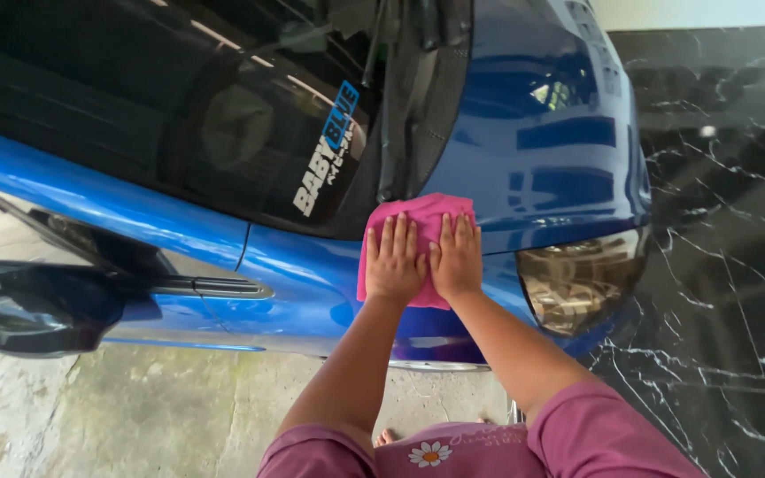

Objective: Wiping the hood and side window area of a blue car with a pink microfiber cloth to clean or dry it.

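Pressing flat, fingers spread, the left hand (393, 261) and right hand (456, 258) hold a pink cloth (418, 212) against the blue car (312, 265) beneath them.

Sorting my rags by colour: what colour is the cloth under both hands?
Pink. The cloth lies on the blue car's fender, seen clearly in the head view.

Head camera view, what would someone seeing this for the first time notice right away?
A glossy blue car fills the upper frame, and at centre both hands press flat, side by side, on a pink cloth spread over its fender: left hand, right hand. Just right of them sits a smoked headlight, with black marble-patterned floor beyond; a dark side mirror juts out at lower left.
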